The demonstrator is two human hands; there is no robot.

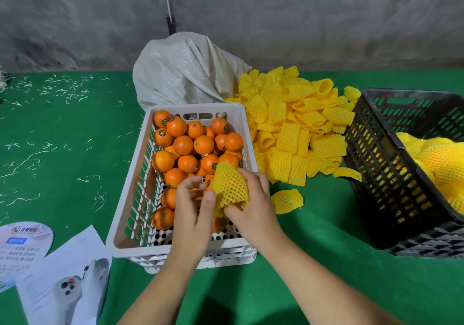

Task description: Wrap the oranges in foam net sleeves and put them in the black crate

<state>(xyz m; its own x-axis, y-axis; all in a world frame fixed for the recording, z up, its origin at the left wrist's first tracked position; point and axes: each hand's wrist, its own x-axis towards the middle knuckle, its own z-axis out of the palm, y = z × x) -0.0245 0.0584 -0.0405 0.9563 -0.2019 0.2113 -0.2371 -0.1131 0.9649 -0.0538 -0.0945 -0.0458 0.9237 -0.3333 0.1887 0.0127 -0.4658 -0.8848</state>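
A white crate [130, 199] in the middle holds several loose oranges [183, 145]. Above its near right part, both my hands work one yellow foam net sleeve [229, 186] with orange showing through its mesh. My right hand [253, 204] grips the sleeve from the right and below. My left hand [193, 209] pinches its left edge with thumb and fingers. The black crate [391, 174] stands tilted at the right, with several net-wrapped oranges [444, 164] inside.
A heap of empty yellow net sleeves [291, 123] lies between the crates, one loose sleeve [287, 200] nearer me. A grey woven sack [185, 71] stands behind the white crate. Printed sheets [62, 274] lie at the lower left on the green cloth [62, 123].
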